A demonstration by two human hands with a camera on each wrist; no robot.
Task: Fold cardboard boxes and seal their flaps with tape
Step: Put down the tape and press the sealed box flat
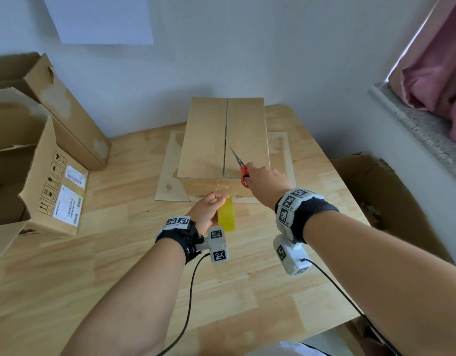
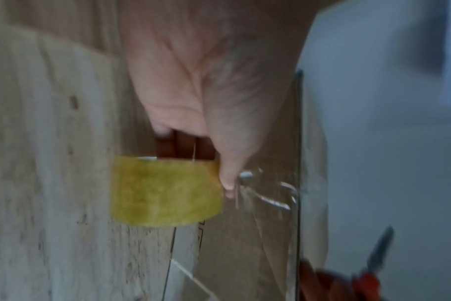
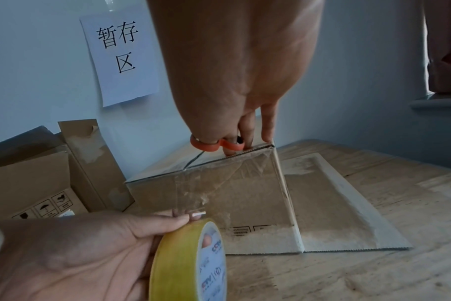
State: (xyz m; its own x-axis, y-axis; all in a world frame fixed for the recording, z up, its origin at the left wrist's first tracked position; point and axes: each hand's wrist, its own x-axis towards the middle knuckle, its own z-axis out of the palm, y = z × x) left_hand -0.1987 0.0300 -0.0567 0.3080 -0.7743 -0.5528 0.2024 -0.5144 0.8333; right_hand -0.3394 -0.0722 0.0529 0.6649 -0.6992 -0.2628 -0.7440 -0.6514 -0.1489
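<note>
The left hand (image 1: 205,210) holds the yellow tape roll (image 1: 226,214) just above the table (image 1: 119,253), with its fingers curled round the roll. A clear strip of tape (image 3: 193,195) runs from the roll up the near side of the box (image 1: 206,140). The right hand (image 1: 266,179) holds the red scissors (image 1: 241,169), fingers through the handles, and some fingertips press on the near top edge of the box. The box stands in the middle of the table with its top flaps shut.

The strip could twist and stick to itself if the roll tips or goes slack. The scissor tips point over the box top and could scratch it. If the cut is crooked, the tape end could tear and be hard to find.
</note>
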